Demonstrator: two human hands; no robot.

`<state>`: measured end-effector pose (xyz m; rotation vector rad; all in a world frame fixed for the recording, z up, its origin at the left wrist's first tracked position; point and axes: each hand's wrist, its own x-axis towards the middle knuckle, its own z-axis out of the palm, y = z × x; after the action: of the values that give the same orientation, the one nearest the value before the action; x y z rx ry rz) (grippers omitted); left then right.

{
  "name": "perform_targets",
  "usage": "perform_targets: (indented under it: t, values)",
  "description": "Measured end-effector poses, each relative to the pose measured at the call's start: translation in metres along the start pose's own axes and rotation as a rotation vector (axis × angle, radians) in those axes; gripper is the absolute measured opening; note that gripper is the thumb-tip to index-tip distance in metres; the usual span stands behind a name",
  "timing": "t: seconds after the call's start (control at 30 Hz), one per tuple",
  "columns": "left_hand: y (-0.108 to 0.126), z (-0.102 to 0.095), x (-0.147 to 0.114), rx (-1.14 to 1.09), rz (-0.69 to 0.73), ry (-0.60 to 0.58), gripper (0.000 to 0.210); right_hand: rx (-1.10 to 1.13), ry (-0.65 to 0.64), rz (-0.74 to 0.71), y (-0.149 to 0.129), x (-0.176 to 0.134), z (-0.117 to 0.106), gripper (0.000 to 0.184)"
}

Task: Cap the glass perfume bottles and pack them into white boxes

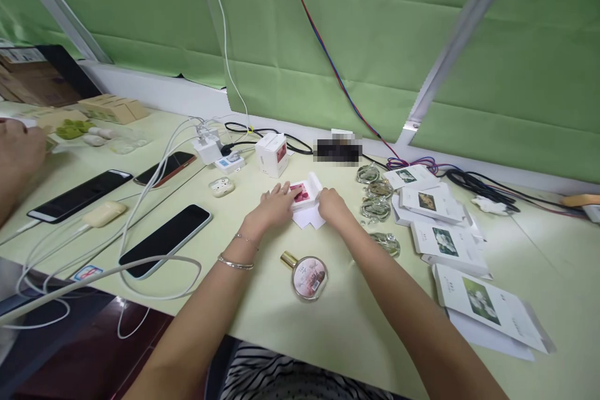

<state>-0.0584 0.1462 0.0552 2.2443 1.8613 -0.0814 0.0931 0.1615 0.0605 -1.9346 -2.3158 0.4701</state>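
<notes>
A small white cardboard box [307, 195] with a pink picture lies on the table in front of me, one flap raised at its far right and other flaps spread toward me. My left hand [277, 206] grips its left side, fingers reaching over the printed face. At the right edge, my right hand [332, 205] is closed, pinching the cardboard; its fingertips are partly hidden. Nearer to me, between my forearms, a round glass perfume bottle [309, 278] with a gold cap and a pink label lies flat.
A closed white box [272, 155] stands behind. To the right are several clear bottles [375, 207] and flattened white cartons [450, 240]. Phones [166, 240], an earbud case [221, 186] and looping white cables lie left. Another person's hand [21, 159] is at the far left.
</notes>
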Motion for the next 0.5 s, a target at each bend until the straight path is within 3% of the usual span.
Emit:
perform_targets:
  t: [0.07, 0.13, 0.27, 0.37, 0.43, 0.5]
  values:
    - [-0.001, 0.006, 0.008, -0.001, 0.012, -0.051, 0.069, -0.008, 0.02, 0.0, 0.007, -0.01, -0.018, 0.029]
    - [-0.002, 0.009, 0.011, 0.002, 0.053, -0.013, 0.064, -0.005, 0.087, -0.008, 0.015, -0.024, -0.034, 0.031]
    - [0.003, 0.005, 0.008, 0.006, 0.175, 0.147, 0.051, 0.085, 0.259, -0.078, 0.028, -0.061, -0.054, 0.028]
    - [0.008, 0.004, 0.008, 0.011, 0.284, 0.299, 0.057, 0.191, 0.316, -0.078, 0.037, -0.089, -0.053, 0.028]
    - [0.008, 0.01, 0.01, 0.017, 0.361, 0.27, 0.063, 0.259, 0.358, -0.05, 0.043, -0.105, -0.049, 0.029]
    - [0.006, 0.017, 0.012, 0.003, 0.368, 0.124, 0.065, 0.308, 0.381, -0.018, 0.05, -0.116, -0.043, 0.029]
